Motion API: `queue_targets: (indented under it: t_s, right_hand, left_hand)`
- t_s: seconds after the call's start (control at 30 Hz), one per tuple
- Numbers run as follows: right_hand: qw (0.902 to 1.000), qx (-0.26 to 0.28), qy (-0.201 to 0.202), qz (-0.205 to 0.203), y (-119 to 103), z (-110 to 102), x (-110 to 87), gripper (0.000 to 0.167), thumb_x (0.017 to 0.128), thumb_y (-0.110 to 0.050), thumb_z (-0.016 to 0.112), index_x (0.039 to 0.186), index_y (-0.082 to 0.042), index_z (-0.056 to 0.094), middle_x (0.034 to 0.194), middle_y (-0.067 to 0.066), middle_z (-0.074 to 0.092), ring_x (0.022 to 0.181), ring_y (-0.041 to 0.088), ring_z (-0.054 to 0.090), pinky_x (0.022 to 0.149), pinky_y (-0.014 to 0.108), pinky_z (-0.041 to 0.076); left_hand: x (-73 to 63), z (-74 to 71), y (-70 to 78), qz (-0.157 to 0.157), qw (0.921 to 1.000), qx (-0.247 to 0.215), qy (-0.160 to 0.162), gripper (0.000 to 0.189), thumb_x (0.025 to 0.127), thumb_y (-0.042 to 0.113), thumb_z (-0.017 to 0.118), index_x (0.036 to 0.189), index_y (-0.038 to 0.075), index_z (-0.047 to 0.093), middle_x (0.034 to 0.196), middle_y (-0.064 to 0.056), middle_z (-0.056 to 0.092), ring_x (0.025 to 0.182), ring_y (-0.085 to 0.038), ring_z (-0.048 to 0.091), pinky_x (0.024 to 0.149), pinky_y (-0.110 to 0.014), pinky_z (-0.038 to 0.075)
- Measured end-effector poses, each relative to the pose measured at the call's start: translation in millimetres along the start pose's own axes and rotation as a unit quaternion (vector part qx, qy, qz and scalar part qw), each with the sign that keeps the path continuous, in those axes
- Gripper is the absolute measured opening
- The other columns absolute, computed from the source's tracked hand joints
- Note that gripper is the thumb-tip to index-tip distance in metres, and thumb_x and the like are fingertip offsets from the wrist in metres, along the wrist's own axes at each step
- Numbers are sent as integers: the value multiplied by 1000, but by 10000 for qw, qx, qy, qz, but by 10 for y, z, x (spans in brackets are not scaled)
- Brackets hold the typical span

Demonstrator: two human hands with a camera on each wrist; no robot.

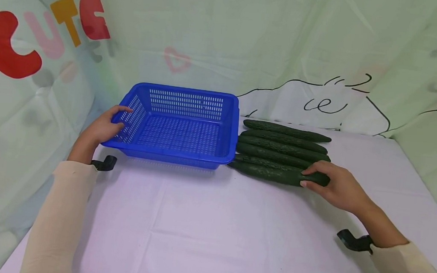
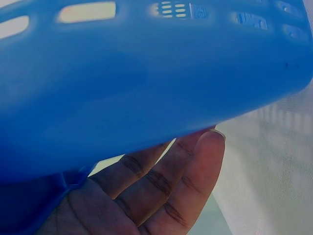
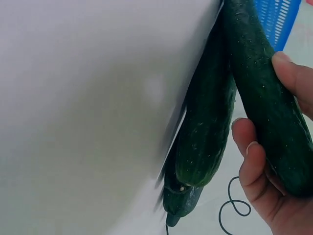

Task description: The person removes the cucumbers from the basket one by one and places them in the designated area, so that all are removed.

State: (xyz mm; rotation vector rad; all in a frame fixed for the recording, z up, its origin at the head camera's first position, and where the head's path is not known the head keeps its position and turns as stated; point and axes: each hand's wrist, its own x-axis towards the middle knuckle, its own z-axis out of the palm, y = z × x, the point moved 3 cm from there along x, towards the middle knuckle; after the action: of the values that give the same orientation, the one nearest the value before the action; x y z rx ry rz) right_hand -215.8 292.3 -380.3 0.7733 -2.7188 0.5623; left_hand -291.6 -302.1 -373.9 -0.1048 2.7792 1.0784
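Note:
A blue plastic basket (image 1: 178, 155) with slotted walls stands on the table, nothing lying in it. My left hand (image 1: 107, 125) grips its left rim, thumb on the inner side; in the left wrist view the fingers (image 2: 171, 191) lie along the outside of the basket wall (image 2: 122, 93). To the basket's right, several dark green cucumbers (image 1: 288, 131) lie side by side. My right hand (image 1: 338, 184) pinches the right end of the nearest cucumber (image 1: 269, 173) between thumb and fingers. In the right wrist view this cucumber (image 3: 266, 93) is tilted away from its neighbours.
A white cloth covers the table (image 1: 203, 229). Behind it hangs a pale printed curtain (image 1: 211, 33) with coloured letters and line drawings, and it also runs along the left and right sides. A black wrist mount (image 1: 354, 240) sits on each forearm.

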Motion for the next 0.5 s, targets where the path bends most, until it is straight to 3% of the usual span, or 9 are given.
queue_targets:
  t_s: [0.07, 0.17, 0.33, 0.5]
  right_hand:
    - [9999, -72, 62, -111, 22, 13, 23, 30, 73, -13, 85, 97, -22, 71, 96, -9, 70, 93, 5, 61, 80, 21, 47]
    - [9997, -116, 36, -229, 54, 31, 45, 29, 73, -13, 85, 97, -21, 72, 95, -9, 70, 92, 11, 63, 78, 24, 48]
    - [9997, -120, -188, -15, 96, 77, 27, 28, 74, -17, 85, 98, -22, 73, 96, -8, 71, 94, 18, 66, 77, 29, 50]
    - [9994, -28, -305, 181, 109, 95, 7, 27, 74, -20, 86, 98, -24, 75, 96, -9, 71, 93, 16, 65, 77, 23, 49]
  left_hand:
    - [1, -1, 0, -8, 10000, 1, 5, 58, 100, 12, 37, 155, 21, 25, 161, -29, 14, 129, -51, 35, 105, -69, 34]
    - [1, -3, 2, -4, 10000, 23, 19, 58, 100, 12, 37, 155, 21, 26, 162, -28, 13, 130, -50, 35, 105, -69, 33]
    - [0, 2, 11, 3, 10000, 19, 16, 58, 99, 12, 38, 155, 21, 26, 162, -28, 14, 128, -50, 35, 105, -68, 34]
    - [2, 1, 11, 32, 10000, -26, 4, 57, 99, 12, 37, 155, 21, 27, 161, -29, 14, 127, -49, 36, 104, -67, 35]
